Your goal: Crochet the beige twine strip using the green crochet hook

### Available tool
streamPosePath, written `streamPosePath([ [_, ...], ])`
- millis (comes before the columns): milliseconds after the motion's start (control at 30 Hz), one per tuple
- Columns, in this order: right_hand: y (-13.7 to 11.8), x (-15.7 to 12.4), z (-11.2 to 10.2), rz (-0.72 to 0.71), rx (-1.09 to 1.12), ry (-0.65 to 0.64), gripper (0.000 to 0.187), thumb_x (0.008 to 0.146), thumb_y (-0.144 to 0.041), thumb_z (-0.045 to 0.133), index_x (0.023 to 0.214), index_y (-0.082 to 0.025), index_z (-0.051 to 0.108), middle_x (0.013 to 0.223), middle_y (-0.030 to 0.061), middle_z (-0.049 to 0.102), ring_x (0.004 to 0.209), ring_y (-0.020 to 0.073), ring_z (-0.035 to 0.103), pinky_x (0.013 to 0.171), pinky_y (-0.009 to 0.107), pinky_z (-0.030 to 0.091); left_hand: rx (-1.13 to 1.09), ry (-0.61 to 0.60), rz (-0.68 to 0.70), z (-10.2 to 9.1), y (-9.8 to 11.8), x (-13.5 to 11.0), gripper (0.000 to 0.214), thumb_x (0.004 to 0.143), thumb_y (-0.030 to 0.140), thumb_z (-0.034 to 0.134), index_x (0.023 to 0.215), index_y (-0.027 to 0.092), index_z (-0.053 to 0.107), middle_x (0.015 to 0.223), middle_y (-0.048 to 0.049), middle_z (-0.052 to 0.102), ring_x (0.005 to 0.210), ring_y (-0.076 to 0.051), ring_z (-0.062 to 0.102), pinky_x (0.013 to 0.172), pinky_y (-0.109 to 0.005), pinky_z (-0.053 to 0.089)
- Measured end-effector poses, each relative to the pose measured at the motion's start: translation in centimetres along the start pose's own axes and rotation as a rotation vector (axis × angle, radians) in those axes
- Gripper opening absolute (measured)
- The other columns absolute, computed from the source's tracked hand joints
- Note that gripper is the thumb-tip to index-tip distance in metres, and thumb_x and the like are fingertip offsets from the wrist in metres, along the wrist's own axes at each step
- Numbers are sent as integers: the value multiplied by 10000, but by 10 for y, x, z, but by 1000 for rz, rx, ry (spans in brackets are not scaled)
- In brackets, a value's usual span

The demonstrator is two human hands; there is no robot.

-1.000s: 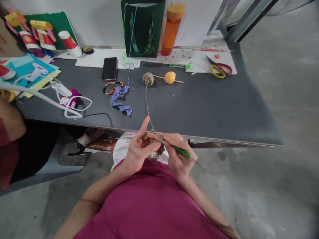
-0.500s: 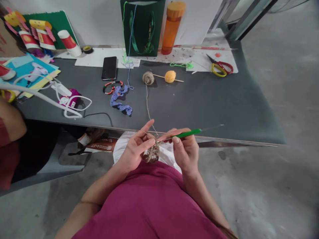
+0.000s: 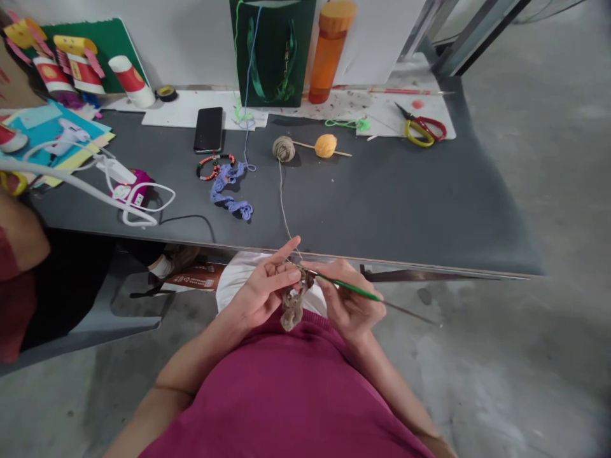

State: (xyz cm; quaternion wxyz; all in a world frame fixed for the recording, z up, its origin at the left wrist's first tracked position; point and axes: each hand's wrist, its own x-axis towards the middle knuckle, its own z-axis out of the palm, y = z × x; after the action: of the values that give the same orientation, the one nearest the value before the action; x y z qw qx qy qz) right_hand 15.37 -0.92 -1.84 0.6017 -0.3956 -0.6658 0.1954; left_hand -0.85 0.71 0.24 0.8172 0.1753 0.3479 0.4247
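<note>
Below the desk edge, over the lap, the L hand [image 3: 260, 289] has its fingertips [image 3: 286, 275] pinched on the top of a small brown crochet piece [image 3: 291, 310]. Its index finger [image 3: 287, 247] is raised, w/ the strand [image 3: 282, 203] running up past it. R hand [image 3: 353, 305] has its fingers [image 3: 337, 272] closed round a green crochet hook [image 3: 353, 291], pencil-style. The tip sits at the piece's upper edge and the handle end points out right and down. The hands are nearly touching, and the piece hangs btwn them against the magenta top [image 3: 296, 394].

The strand climbs over the desk [image 3: 405, 191] edge to a brown yarn ball [image 3: 284, 148], fairly straight, no slack loops visible. Just beside it lies an orange ball [image 3: 326, 145] on a stick. The blue crochet strip [image 3: 231, 191], phone [image 3: 209, 129] and scissors [image 3: 422, 130] lie well apart from the strand.

To work this stitch well, imo:
- Pinch close under the working loop so the piece can't twist.
- Let the raised index set the tension, even but not tight.
- Turn the hook tip downward when drawing through so it doesn't split the yarn.

Whether a loop sits on the hook now is too small to tell. One risk: the yarn ball lies loose on the desk, so a hard tug could roll it toward the edge. Feed yarn in small pulls.
</note>
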Motion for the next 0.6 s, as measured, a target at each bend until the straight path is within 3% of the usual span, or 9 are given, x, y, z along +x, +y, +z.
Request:
streamPosePath([
  [167, -3, 1, 1, 418, 226, 163, 63, 940, -293, 686, 974, -258, 726, 789, -8, 802, 598, 149, 733, 534, 268, 560, -16, -23, -26, 1, 2, -1, 555, 703, 185, 873, 1241, 207, 741, 641, 60, 600, 591, -72, 556, 588, -198, 456],
  [300, -2, 5, 8, 630, 555, 141, 157, 912, -415, 708, 916, -259, 699, 638, -40, 746, 482, 141, 674, 491, 267, 559, -42, -72, 5, 3, -1, -1, 512, 687, 197, 889, 1184, 252, 778, 715, 44, 658, 740, -111, 647, 760, -254, 508],
  [433, 0, 0, 14, 548, 430, 144, 88, 893, -362, 741, 906, -275, 742, 801, -13, 805, 669, 158, 755, 603, 275, 612, 54, -74, 109, 5, -6, -1, 558, 691, 160, 882, 1218, 300, 765, 896, 15, 758, 843, -132, 659, 873, -297, 496],
  [500, -2, -1, 14, 457, 297, 122, 53, 917, -306, 714, 927, -275, 756, 861, 4, 820, 780, 180, 778, 683, 306, 633, 111, -41, 193, 6, -8, 0, 533, 713, 188, 876, 1221, 299, 763, 893, 14, 758, 837, -130, 652, 865, -289, 499],
  [600, -3, 0, 12, 255, 137, 38, 141, 945, -212, 654, 1018, -283, 753, 919, 20, 828, 819, 200, 778, 711, 355, 635, 141, 18, 259, 6, -10, 0, 498, 741, 228, 868, 1222, 300, 760, 843, 28, 733, 787, -106, 634, 808, -253, 503],
])
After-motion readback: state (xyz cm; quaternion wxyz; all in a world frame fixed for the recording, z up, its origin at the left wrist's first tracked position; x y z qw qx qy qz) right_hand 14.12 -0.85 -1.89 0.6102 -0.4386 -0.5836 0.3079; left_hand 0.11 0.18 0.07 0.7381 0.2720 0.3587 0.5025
